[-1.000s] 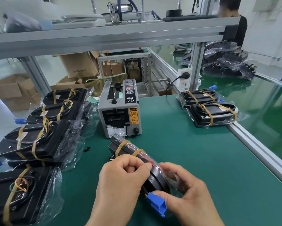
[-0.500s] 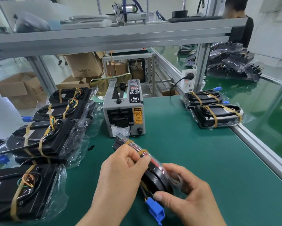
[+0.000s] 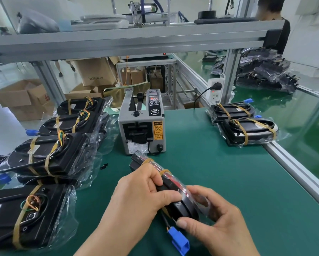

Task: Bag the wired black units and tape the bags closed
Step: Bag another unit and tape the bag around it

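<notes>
At 6 o'clock on the bench [image 3: 219, 172], the unit [image 3: 180, 206] stands on edge in its bag [image 3: 203, 203]. The left hand [image 3: 136, 196] is curled over its top, and the right hand [image 3: 215, 226] grips the near end through the plastic. A blue plug [image 3: 179, 241] pokes out. Dispenser [image 3: 142, 126] at 12, left pile [image 3: 49, 154] at 9, right pile [image 3: 247, 130] at 2.

Tape dispenser [image 3: 141, 124]: yellow label [image 3: 158, 130] on front, "CAUTION"; round badge [image 3: 153, 111] above it, "SEMI". Cardboard box [image 3: 95, 71] behind-left of dispenser: "75x36x40 CM".
</notes>
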### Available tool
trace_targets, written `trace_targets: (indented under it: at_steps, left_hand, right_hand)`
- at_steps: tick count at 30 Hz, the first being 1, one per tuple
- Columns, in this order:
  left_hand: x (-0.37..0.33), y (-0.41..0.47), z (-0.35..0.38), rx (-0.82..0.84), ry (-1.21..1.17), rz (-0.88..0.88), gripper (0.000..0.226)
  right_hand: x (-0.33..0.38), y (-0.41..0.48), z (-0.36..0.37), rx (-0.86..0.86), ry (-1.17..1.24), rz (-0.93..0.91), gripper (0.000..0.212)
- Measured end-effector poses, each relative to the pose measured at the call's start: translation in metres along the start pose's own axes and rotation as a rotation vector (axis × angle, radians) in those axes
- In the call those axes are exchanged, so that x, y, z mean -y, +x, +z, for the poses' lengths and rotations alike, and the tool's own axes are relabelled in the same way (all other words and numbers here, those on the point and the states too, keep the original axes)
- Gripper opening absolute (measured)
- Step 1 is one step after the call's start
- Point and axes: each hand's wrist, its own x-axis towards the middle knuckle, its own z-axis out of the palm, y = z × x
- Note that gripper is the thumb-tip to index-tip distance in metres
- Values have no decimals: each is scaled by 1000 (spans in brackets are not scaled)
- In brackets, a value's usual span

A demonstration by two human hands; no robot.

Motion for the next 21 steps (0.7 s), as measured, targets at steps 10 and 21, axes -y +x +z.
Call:
trace_targets:
  at_steps: [10, 21]
  left_hand:
    - [-1, 12, -8, 31, 32, -20, 34]
    - [5, 16, -12, 25, 9, -41, 19]
  right_hand:
    - [4, 0, -1, 14, -3, -3, 58]
    - [4, 2, -4, 8, -26, 25, 56]
